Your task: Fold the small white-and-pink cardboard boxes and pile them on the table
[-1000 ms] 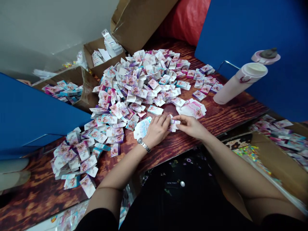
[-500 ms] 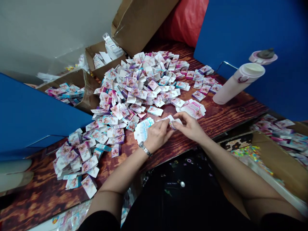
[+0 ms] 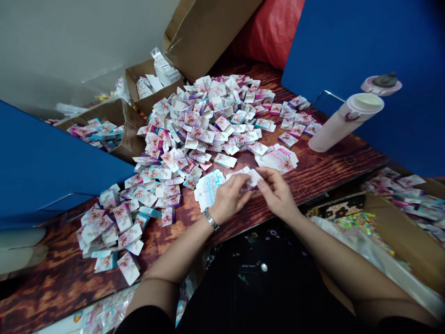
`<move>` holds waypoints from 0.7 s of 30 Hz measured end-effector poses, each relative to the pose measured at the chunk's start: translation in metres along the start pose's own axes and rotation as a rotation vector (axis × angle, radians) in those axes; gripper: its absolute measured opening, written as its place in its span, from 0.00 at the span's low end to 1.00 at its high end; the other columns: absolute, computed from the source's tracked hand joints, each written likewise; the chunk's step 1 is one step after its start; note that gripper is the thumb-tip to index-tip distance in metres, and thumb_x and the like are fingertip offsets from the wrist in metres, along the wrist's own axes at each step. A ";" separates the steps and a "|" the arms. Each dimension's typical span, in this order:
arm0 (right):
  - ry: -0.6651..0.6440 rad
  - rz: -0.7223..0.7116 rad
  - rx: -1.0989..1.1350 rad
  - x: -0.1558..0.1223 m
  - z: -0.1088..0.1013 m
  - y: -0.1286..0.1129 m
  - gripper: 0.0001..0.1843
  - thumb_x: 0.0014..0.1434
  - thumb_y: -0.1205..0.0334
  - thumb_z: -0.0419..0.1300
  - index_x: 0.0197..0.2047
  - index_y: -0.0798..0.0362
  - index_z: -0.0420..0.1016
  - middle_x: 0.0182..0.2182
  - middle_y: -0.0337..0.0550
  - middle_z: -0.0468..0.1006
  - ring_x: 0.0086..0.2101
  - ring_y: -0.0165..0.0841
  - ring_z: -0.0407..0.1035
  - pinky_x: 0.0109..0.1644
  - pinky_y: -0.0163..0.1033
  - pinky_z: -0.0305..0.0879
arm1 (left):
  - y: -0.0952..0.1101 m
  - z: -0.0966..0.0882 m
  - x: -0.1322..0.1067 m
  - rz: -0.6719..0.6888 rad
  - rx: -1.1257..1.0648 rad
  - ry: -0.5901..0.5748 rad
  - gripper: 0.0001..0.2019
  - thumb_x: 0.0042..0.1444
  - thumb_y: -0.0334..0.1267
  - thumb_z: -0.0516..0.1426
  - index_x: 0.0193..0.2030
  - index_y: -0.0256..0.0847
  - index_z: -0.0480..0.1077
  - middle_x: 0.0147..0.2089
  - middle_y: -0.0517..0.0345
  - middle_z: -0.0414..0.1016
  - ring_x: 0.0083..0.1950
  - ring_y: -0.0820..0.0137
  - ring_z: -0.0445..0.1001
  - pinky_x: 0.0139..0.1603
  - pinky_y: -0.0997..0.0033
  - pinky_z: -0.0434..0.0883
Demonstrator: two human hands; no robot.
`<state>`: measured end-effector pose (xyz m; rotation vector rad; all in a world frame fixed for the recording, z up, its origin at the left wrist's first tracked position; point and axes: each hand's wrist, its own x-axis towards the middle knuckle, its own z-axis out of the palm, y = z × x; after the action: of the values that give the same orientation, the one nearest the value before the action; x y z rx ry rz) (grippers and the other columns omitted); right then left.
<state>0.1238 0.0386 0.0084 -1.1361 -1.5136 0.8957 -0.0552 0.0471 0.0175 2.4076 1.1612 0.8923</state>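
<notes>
Between my two hands is a small printed cardboard box (image 3: 253, 178), with a white flap showing at its end. My left hand (image 3: 230, 194), with a metal-band watch at the wrist, has its fingers closed on the box's left side. The thumb and fingers of my right hand (image 3: 276, 191) pinch its right end. Flat blue-printed carton blanks (image 3: 207, 191) lie under and beside my left hand. Beyond my right hand rests a stack of flat pink-printed blanks (image 3: 276, 159). A large heap of small folded boxes (image 3: 198, 125) spreads behind my hands.
A pale pink bottle (image 3: 342, 121) with its lid raised stands at the right. Cardboard cartons (image 3: 134, 134) with more pieces sit at the back left. Blue panels (image 3: 368, 41) flank the wooden table (image 3: 323, 174). An open carton (image 3: 405, 232) with colourful bits is below right.
My right hand has drawn slightly back and turned at the box's end, where more of the white flap shows. My left hand stays almost in place.
</notes>
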 end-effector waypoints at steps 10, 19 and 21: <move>-0.010 0.234 0.287 0.014 0.004 -0.005 0.12 0.53 0.56 0.66 0.39 0.55 0.77 0.34 0.42 0.79 0.34 0.33 0.74 0.39 0.39 0.73 | 0.004 0.006 -0.003 -0.060 0.102 0.019 0.29 0.62 0.37 0.54 0.68 0.39 0.49 0.60 0.44 0.69 0.56 0.62 0.73 0.54 0.62 0.73; 0.072 -0.264 -0.406 -0.008 0.012 -0.017 0.18 0.66 0.69 0.51 0.57 0.51 0.71 0.48 0.46 0.78 0.46 0.36 0.74 0.53 0.42 0.71 | 0.007 0.010 -0.006 -0.041 0.276 0.012 0.32 0.65 0.38 0.50 0.72 0.33 0.41 0.58 0.40 0.70 0.54 0.60 0.71 0.53 0.59 0.71; 0.099 -0.297 -0.429 -0.013 0.016 -0.014 0.22 0.67 0.70 0.50 0.62 0.53 0.66 0.51 0.49 0.76 0.49 0.36 0.73 0.55 0.42 0.71 | 0.008 0.010 -0.005 -0.031 0.271 0.004 0.33 0.65 0.38 0.48 0.72 0.31 0.38 0.59 0.38 0.68 0.55 0.59 0.70 0.54 0.58 0.70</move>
<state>0.1055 0.0226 0.0145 -1.1913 -1.7835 0.3150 -0.0466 0.0381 0.0119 2.5894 1.3969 0.7729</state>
